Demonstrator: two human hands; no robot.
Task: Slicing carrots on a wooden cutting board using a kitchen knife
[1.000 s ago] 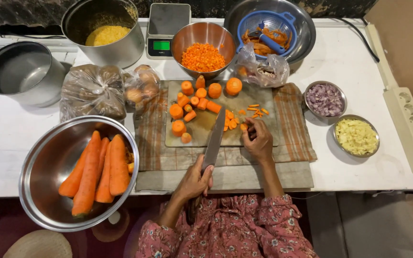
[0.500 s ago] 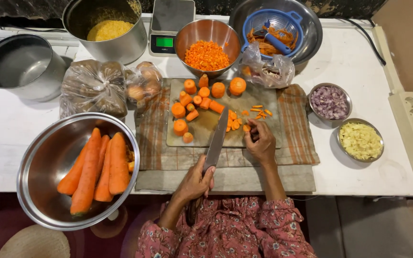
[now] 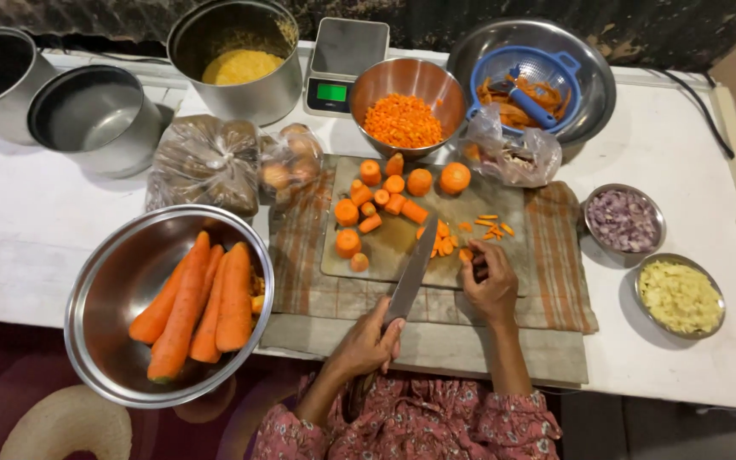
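My left hand grips the handle of a large knife, whose blade lies slanted across the wooden cutting board with its tip among small cut carrot pieces. My right hand rests curled on the board's near right edge, its fingertips on a piece of carrot. Round carrot chunks lie scattered over the board's far half. A steel bowl of diced carrot stands just behind the board.
A large steel bowl at the left holds whole peeled carrots. Behind stand pots, a pot of yellow grain, a scale, a blue colander of peels and plastic bags. Bowls of chopped onion and pale dice sit at the right.
The view has shifted slightly. Both hands and the knife keep almost the same place on the board; my right hand has drawn a little nearer to me.
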